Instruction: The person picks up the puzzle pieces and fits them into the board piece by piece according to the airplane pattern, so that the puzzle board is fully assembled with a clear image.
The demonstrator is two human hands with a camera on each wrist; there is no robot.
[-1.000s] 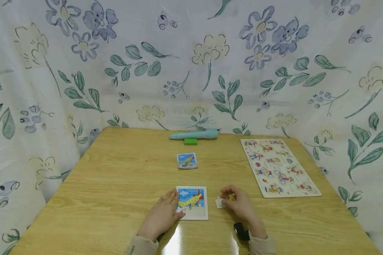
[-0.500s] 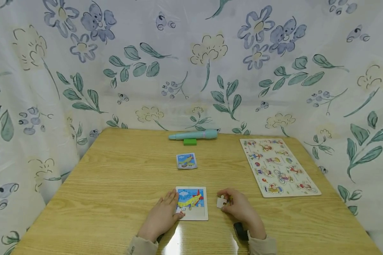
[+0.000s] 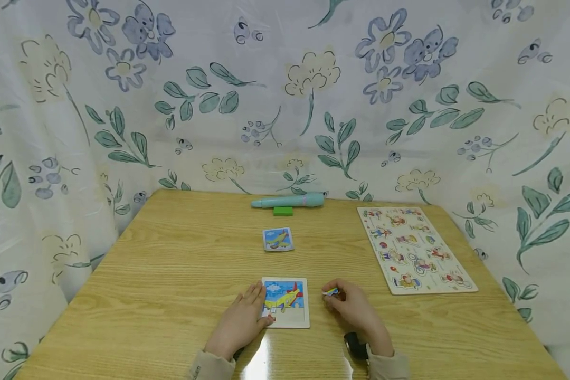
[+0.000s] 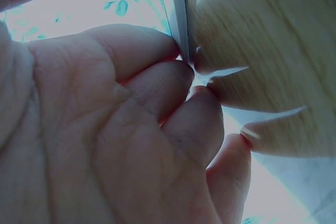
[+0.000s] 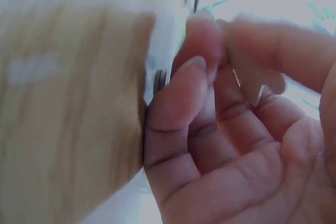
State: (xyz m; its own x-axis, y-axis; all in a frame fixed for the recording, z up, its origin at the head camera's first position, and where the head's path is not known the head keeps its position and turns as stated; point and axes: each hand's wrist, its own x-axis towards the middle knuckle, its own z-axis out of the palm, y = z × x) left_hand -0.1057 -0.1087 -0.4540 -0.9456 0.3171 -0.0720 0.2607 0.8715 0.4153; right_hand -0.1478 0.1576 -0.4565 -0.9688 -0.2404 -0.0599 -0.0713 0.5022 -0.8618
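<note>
A small jigsaw tray (image 3: 292, 319) lies on the table, its upper part filled with a yellow airplane on blue and its lower part largely bare. My left hand (image 3: 239, 321) rests along the tray's left edge with straight fingers, the thumb over the lower left corner. In the left wrist view, the fingertips meet the tray's edge (image 4: 179, 11). To the right of the tray, my right hand (image 3: 358, 310) pinches a jigsaw piece (image 3: 331, 292) between thumb and fingers. Its pale side (image 5: 251, 80) shows in the right wrist view, partly covered by fingers.
An airplane picture card (image 3: 278, 239) lies behind the tray. Farther back are a green block (image 3: 283, 211) and a turquoise pen-shaped thing (image 3: 290, 201). On the right lies a large picture board (image 3: 415, 250). A floral curtain (image 3: 275, 105) hangs behind the table.
The right hand has turned the jigsaw piece: its pale back faced up before, and now coloured printing shows between the fingers. The left hand and the tray have stayed in place.
</note>
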